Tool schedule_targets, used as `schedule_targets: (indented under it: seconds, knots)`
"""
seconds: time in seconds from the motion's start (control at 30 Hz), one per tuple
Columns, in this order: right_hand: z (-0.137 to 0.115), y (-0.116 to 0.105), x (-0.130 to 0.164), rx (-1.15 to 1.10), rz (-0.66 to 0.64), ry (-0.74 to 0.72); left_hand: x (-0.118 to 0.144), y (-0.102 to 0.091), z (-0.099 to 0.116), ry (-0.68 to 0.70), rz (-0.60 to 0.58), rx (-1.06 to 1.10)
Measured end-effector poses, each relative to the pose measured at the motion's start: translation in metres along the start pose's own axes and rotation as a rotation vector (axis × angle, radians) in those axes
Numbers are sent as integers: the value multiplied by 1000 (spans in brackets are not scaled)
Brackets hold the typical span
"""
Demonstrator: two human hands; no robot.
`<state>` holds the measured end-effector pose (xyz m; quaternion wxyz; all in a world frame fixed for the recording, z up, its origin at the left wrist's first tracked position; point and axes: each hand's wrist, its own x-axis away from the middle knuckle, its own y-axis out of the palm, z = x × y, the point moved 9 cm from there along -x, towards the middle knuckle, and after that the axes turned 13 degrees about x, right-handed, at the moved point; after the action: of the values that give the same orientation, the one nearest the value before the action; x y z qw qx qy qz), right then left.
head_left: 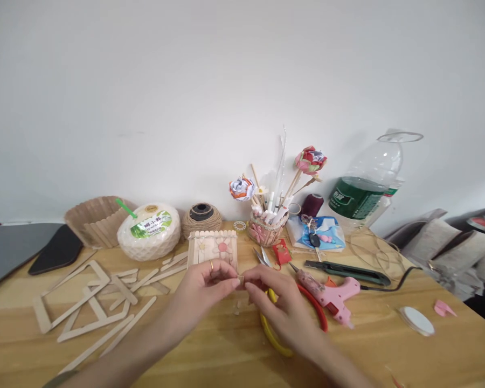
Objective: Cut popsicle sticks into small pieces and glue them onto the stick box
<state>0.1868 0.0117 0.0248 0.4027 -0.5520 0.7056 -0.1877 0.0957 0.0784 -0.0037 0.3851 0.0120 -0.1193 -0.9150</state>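
My left hand (205, 288) and my right hand (277, 306) meet above the middle of the wooden table (226, 350). Both pinch one tiny pale piece (240, 279) between their fingertips. A gold ring sits on a left-hand finger. Just behind the hands stands a small panel of popsicle sticks (212, 248) with flower decorations. Under my right hand lie pliers with yellow and red handles (271, 328). Small scissors (262, 256) lie behind the fingers.
Loose popsicle sticks and stick frames (92, 302) lie at the left. A pink glue gun (331, 296), a utility knife (347, 271), a twine spool (202, 218), a white wrapped ball (149, 230), a basket of pens and paper flowers (267, 226) and a large plastic bottle (367, 188) stand around.
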Motion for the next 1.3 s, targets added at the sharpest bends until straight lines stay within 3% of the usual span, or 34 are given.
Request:
schedule_targets:
  seconds: [0.43,1.0,1.3]
  knots:
    - [10,7,3,-153,-2,88,5,-1,-8,1,2,-75]
    - [16,33,6,-700,-250,223,10,10,-7,-130,-139,80]
    - [15,32,5,-783,-269,264,11,9,-8,-151,-159,118]
